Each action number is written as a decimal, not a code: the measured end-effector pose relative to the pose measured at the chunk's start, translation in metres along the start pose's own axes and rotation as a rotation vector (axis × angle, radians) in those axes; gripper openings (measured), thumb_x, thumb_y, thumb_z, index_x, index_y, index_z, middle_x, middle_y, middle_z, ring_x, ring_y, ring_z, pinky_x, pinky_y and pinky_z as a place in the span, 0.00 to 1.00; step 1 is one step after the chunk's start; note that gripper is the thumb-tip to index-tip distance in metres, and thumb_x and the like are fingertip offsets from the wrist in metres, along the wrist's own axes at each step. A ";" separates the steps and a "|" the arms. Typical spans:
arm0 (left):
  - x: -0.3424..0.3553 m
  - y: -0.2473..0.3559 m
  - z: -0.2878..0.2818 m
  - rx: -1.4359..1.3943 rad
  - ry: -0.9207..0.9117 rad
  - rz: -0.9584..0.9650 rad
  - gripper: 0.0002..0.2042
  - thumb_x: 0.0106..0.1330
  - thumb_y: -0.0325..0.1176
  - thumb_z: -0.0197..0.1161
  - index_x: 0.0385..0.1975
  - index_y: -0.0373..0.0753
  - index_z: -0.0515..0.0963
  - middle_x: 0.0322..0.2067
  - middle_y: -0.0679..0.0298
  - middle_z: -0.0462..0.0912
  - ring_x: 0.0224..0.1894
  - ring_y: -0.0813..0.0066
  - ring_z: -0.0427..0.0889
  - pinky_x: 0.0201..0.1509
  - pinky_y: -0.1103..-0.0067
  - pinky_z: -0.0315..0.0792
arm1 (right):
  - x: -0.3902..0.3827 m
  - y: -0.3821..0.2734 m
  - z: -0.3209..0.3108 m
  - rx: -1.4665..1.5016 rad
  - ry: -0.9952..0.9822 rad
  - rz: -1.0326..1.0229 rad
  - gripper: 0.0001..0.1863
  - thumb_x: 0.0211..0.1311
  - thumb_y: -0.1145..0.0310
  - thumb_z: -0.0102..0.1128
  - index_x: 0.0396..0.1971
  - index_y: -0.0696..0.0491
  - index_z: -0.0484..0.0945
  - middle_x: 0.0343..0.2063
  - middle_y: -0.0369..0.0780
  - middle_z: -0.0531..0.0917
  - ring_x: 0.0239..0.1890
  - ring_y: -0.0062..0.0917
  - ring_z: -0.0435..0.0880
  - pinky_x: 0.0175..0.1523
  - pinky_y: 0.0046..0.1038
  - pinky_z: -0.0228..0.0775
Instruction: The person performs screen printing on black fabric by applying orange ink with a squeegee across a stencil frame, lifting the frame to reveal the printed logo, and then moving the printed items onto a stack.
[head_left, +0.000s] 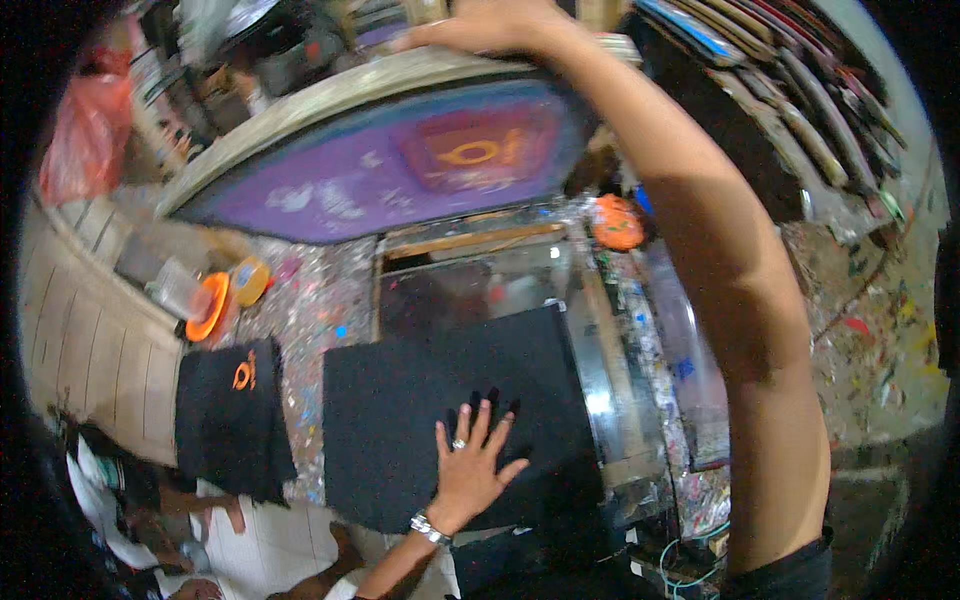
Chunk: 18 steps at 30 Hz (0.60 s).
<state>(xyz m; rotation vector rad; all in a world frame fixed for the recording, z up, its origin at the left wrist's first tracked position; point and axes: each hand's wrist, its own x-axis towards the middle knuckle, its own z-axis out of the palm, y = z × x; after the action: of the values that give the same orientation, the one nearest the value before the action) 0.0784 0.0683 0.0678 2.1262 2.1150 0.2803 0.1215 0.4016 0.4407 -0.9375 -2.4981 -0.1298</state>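
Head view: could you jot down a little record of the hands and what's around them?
Left hand: palm down, fingers spread, on a large black cloth
Left wrist: silver-coloured watch
Right hand: at the top edge of a framed purple panel; fingers partly hidden
Panel position: tilted up, beyond the cloth
Left of cloth: smaller black cloth with orange print
Far left: red plastic bag

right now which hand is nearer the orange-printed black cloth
Left. The left hand lies flat on the plain black cloth, right of the printed cloth; the right hand is farther, at the tilted frame's top edge.
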 end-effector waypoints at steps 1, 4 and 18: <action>0.006 0.013 0.011 0.034 -0.008 -0.013 0.35 0.65 0.63 0.52 0.69 0.51 0.63 0.72 0.53 0.53 0.74 0.44 0.47 0.69 0.39 0.39 | -0.015 0.005 0.000 0.039 0.043 -0.044 0.43 0.58 0.29 0.44 0.39 0.59 0.85 0.45 0.55 0.83 0.51 0.46 0.82 0.54 0.43 0.72; 0.016 0.025 0.042 0.033 -0.004 -0.029 0.35 0.65 0.63 0.52 0.69 0.52 0.63 0.73 0.55 0.52 0.74 0.44 0.44 0.69 0.39 0.34 | -0.024 0.014 0.011 0.045 0.057 0.016 0.41 0.52 0.27 0.48 0.45 0.51 0.84 0.45 0.49 0.84 0.51 0.42 0.83 0.56 0.40 0.72; 0.018 0.012 -0.084 -1.295 0.765 -0.196 0.32 0.70 0.37 0.59 0.69 0.39 0.52 0.65 0.52 0.62 0.59 0.60 0.74 0.59 0.63 0.74 | -0.190 -0.054 0.069 -0.006 0.288 -0.101 0.30 0.57 0.37 0.58 0.30 0.53 0.83 0.24 0.46 0.83 0.32 0.39 0.84 0.50 0.48 0.71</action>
<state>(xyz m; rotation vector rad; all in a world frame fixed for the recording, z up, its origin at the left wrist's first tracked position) 0.0710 0.0827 0.1534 1.0445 1.4862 1.9781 0.1849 0.2630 0.2965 -0.7372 -2.2773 -0.2838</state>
